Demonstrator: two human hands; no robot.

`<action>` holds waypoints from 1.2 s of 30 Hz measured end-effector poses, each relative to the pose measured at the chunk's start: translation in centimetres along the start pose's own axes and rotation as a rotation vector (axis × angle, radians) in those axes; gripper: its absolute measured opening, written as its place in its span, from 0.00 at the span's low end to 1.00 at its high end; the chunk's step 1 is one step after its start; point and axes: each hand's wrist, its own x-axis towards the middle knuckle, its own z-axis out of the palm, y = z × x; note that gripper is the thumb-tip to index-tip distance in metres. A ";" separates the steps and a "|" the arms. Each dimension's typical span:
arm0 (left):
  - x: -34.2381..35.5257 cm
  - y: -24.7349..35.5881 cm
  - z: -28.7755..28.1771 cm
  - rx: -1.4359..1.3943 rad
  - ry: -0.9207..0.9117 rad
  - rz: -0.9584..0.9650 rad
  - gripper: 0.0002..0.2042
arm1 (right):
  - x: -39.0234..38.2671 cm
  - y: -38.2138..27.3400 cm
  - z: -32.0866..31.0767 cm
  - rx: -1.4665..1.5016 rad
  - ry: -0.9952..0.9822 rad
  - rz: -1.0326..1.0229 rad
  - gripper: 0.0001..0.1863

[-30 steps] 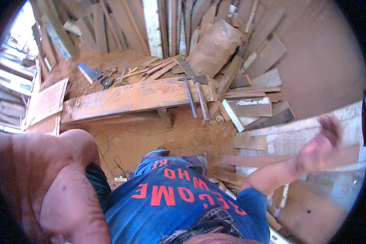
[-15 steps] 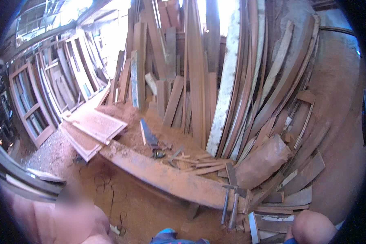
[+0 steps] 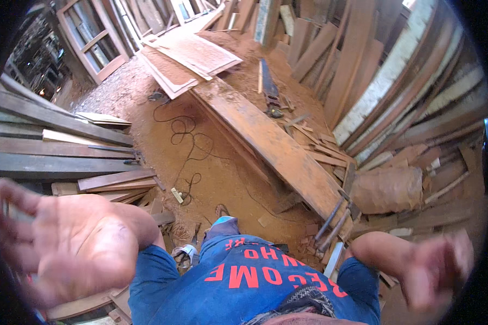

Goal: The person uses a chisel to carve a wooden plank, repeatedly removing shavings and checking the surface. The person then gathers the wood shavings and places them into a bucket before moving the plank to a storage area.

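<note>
At the left side, my left hand (image 3: 76,244) is raised with its palm showing and the fingers spread, somewhat blurred. It holds nothing and is nearest to the stacked boards (image 3: 59,162) behind it. At the lower right, my right hand (image 3: 439,265) is lifted clear of the wood, smeared by motion. Its fingers look apart, and I see nothing in them. Two hammers (image 3: 333,222) rest at the near end of a long, dusty plank bench (image 3: 271,146) between my hands. A handsaw (image 3: 267,84) lies in the sawdust beyond the bench.
Framed panels (image 3: 211,51) cover the bench's far end. A thin cable (image 3: 184,127) loops over the sawdust floor. Wood offcuts (image 3: 309,135) lie beside the bench, near a brown wrapped bundle (image 3: 387,189). Tall planks (image 3: 396,70) lean at the right; a wooden frame (image 3: 95,40) stands far left.
The view has tipped downward and turned, bringing my blue clothing into sight. My left hand has risen with its fingers spread; my right hand and forearm now show more fully.
</note>
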 end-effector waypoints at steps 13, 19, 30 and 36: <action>-32.6 -10.1 -15.0 0.274 -1.762 -1.409 0.30 | -45.3 5.1 11.2 -0.192 -2.082 1.665 0.27; -41.3 -12.2 -15.6 0.087 -1.747 -1.613 0.29 | -53.2 10.5 19.8 -0.090 -2.244 1.289 0.25; -51.2 -27.7 -5.6 0.042 -1.539 -1.662 0.30 | -66.8 27.1 34.2 0.028 -2.257 1.347 0.25; -64.5 -30.3 -8.6 0.322 -1.200 -2.252 0.26 | -80.9 39.6 39.6 -0.156 -1.866 1.503 0.30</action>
